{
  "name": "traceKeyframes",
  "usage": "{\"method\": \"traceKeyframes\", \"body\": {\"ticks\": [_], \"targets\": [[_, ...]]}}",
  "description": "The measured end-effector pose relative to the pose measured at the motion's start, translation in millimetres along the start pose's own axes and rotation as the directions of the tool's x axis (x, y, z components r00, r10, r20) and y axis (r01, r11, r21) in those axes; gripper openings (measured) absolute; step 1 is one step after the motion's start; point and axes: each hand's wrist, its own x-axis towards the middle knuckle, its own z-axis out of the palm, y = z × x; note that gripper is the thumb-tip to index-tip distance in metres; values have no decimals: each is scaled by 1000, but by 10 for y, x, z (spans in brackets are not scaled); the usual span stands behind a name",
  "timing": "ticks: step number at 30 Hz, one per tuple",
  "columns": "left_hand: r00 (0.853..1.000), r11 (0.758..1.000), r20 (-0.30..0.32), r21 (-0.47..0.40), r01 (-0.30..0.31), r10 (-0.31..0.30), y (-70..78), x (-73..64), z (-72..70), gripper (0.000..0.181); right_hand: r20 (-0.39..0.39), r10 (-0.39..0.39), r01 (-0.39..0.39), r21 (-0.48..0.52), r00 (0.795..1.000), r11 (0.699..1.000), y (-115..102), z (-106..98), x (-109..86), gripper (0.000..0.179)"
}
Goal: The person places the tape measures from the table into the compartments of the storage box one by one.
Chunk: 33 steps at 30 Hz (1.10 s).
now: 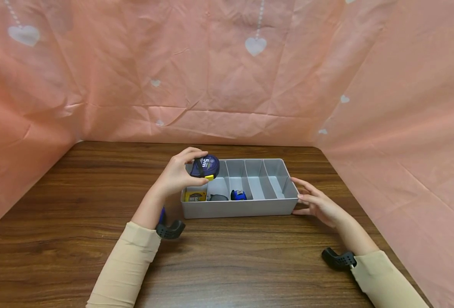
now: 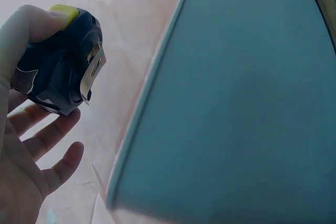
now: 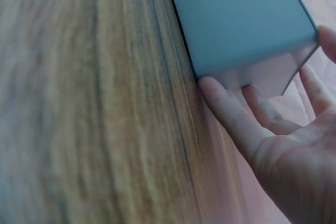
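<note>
My left hand [image 1: 173, 174] pinches a dark blue tape measure [image 1: 205, 166] marked 5m between thumb and fingers, above the left end of a grey divided box [image 1: 238, 209]. In the left wrist view, the thumb presses by its yellow button [image 2: 65, 15], and the metal hook [image 2: 92, 74] sticks out from the case. My right hand [image 1: 320, 208] touches the box's right end with spread fingers, one fingertip low at the corner in the right wrist view. Inside the box lie a yellow item [image 1: 195, 196], a dark grey rounded item [image 1: 218, 197] and a small blue tape measure [image 1: 238, 195], each in its own compartment.
The box stands on a brown wood-grain table [image 1: 230, 256], towards its far side. A pink cloth [image 1: 211, 85] with white hearts hangs behind the table and along both sides. Black bands with a camera mount [image 1: 170, 230] sit at both wrists.
</note>
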Motion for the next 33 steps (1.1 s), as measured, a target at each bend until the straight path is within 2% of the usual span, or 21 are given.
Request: {"method": "traceKeyframes", "body": {"ticks": [12, 16, 33], "targets": [[999, 1000, 33, -18, -5, 5, 51, 72, 151, 68, -3, 0, 0, 0, 1000, 1000, 3, 5, 1, 56], [999, 999, 29, -21, -27, 28, 67, 104, 209, 68, -10, 2, -2, 1, 1000, 1000, -5, 8, 0, 56], [998, 996, 40, -80, -41, 44, 143, 239, 491, 67, -8, 3, -3, 10, 1000, 1000, -11, 9, 8, 58]]}}
